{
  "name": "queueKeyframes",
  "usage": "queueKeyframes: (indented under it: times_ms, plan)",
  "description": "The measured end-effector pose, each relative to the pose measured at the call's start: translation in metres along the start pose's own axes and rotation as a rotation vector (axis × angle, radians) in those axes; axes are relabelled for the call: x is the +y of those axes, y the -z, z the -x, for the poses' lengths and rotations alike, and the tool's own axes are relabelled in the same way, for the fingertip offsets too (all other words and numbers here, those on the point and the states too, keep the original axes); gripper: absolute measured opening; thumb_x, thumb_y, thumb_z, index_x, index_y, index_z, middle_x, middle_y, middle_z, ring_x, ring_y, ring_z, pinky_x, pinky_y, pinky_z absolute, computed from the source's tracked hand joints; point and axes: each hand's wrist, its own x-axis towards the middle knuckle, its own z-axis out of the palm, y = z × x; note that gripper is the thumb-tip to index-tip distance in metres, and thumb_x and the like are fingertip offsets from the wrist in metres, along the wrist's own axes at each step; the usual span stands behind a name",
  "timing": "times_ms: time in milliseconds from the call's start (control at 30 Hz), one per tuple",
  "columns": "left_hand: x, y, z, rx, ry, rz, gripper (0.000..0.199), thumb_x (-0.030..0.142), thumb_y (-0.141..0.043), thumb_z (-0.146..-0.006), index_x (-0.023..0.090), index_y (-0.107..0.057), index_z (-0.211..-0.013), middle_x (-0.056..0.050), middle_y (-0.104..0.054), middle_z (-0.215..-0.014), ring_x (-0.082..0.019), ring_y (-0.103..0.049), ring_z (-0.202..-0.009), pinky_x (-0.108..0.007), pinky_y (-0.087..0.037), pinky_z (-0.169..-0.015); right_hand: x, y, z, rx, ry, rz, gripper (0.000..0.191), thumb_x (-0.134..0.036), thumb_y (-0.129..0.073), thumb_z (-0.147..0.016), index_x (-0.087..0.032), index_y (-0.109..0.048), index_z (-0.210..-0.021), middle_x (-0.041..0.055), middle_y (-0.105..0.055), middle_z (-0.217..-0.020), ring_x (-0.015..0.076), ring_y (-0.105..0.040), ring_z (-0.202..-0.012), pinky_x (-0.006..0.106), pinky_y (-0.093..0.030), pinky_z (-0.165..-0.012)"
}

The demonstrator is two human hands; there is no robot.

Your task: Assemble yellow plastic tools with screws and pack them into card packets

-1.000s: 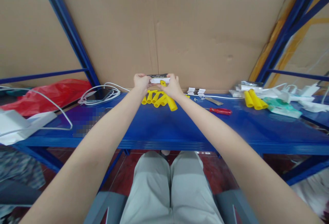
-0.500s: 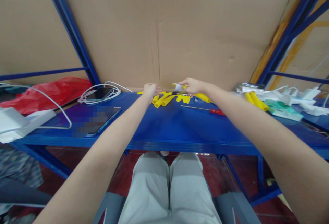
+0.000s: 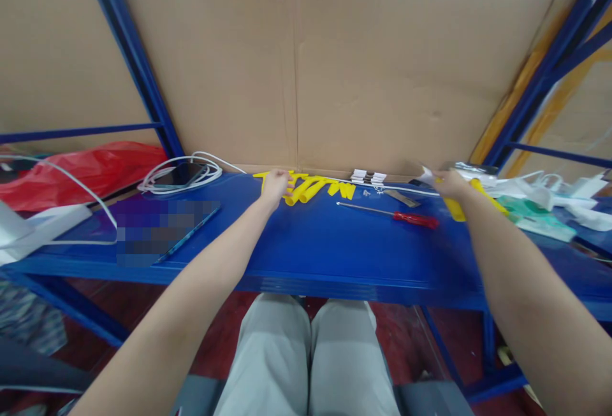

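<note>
My left hand [image 3: 277, 186] rests at the left end of a row of yellow tubes [image 3: 310, 190] near the cardboard, its fingers curled over them; what they hold, if anything, is hidden. Far to the right, my right hand [image 3: 451, 185] grips a white piece [image 3: 427, 176] above a yellow tube [image 3: 454, 208]. Short yellow pieces [image 3: 341, 190] lie right of the long tubes. A red-handled screwdriver [image 3: 415, 219] lies on the blue table [image 3: 306, 244], its tip pointing left. Small white labelled parts [image 3: 367, 176] sit behind it.
A coiled white cable [image 3: 182, 177], a dark flat device [image 3: 167, 231] and a red bag [image 3: 95, 171] are on the left. At the right are a green packet [image 3: 535, 217] and white items [image 3: 568, 190]. Upright cardboard [image 3: 296, 65] bounds the back.
My right hand has moved right, away from the tubes, with the white piece in it. The small white parts are now uncovered. My left hand has shifted slightly left and down.
</note>
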Motion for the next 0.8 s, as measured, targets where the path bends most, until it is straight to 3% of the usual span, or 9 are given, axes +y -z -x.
queueKeyframes:
  times_ms: [100, 200, 333, 467, 600, 667, 800]
  plan:
    - [0.002, 0.002, 0.002, -0.018, -0.011, -0.001, 0.012, 0.008, -0.051, -0.074, 0.018, -0.053, -0.081, -0.005, -0.065, -0.081, -0.012, -0.063, -0.061, -0.018, -0.046, -0.046, 0.000, -0.004, 0.001, -0.115, -0.091, 0.137, 0.049, -0.011, -0.055, -0.079, -0.005, -0.060, -0.127, 0.0257, -0.064, -0.115, 0.0281, -0.063, -0.105, 0.033, -0.048, -0.085]
    - [0.006, 0.001, 0.008, -0.036, -0.011, -0.022, 0.015, 0.004, -0.048, -0.073, 0.018, -0.052, -0.081, -0.005, -0.065, -0.084, -0.012, -0.062, -0.062, -0.018, -0.045, -0.045, -0.003, -0.007, 0.001, -0.157, -0.094, 0.168, 0.052, -0.011, -0.050, -0.085, -0.001, -0.051, -0.136, 0.0310, -0.054, -0.127, 0.0286, -0.055, -0.118, 0.031, -0.042, -0.093]
    - [0.010, -0.001, 0.017, -0.072, -0.003, -0.048, 0.014, 0.005, -0.051, -0.073, 0.018, -0.052, -0.079, -0.004, -0.066, -0.084, -0.014, -0.064, -0.069, -0.019, -0.047, -0.049, 0.000, -0.015, -0.005, -0.064, -0.071, 0.158, 0.053, -0.010, -0.046, -0.087, 0.003, -0.045, -0.138, 0.0346, -0.045, -0.133, 0.0276, -0.048, -0.126, 0.027, -0.035, -0.099]
    - [0.012, -0.003, 0.025, -0.122, -0.034, -0.089, 0.012, 0.008, -0.055, -0.073, 0.018, -0.053, -0.080, -0.004, -0.065, -0.084, -0.014, -0.064, -0.071, -0.021, -0.049, -0.054, 0.010, -0.028, -0.021, -0.023, 0.004, 0.226, 0.051, -0.008, -0.046, -0.085, 0.000, -0.049, -0.135, 0.0354, -0.049, -0.126, 0.0276, -0.056, -0.113, 0.032, -0.041, -0.091]
    - [0.012, -0.002, 0.027, -0.155, -0.098, -0.181, 0.010, 0.009, -0.055, -0.077, 0.019, -0.053, -0.080, -0.005, -0.064, -0.086, -0.016, -0.063, -0.074, -0.025, -0.051, -0.060, 0.016, -0.042, -0.036, -0.272, 0.047, 0.408, 0.045, 0.000, -0.054, -0.075, -0.007, -0.066, -0.117, 0.0316, -0.060, -0.115, 0.0284, -0.063, -0.100, 0.035, -0.047, -0.081]
    - [0.012, -0.001, 0.027, -0.147, -0.180, -0.292, 0.011, 0.008, -0.055, -0.077, 0.019, -0.053, -0.078, -0.005, -0.064, -0.085, -0.017, -0.063, -0.079, -0.029, -0.052, -0.070, 0.016, -0.048, -0.038, -0.332, 0.047, 0.425, 0.041, 0.001, -0.056, -0.072, -0.010, -0.071, -0.108, 0.0296, -0.063, -0.110, 0.0294, -0.065, -0.098, 0.036, -0.048, -0.079]
    - [0.014, 0.005, 0.029, -0.149, -0.360, -0.500, 0.012, 0.008, -0.055, -0.079, 0.020, -0.055, -0.076, -0.004, -0.064, -0.083, -0.019, -0.062, -0.085, -0.032, -0.049, -0.085, 0.008, -0.054, -0.029, -0.342, -0.055, 0.454, 0.046, -0.003, -0.051, -0.078, -0.008, -0.064, -0.122, 0.0329, -0.057, -0.122, 0.0373, -0.060, -0.110, 0.052, -0.047, -0.085]
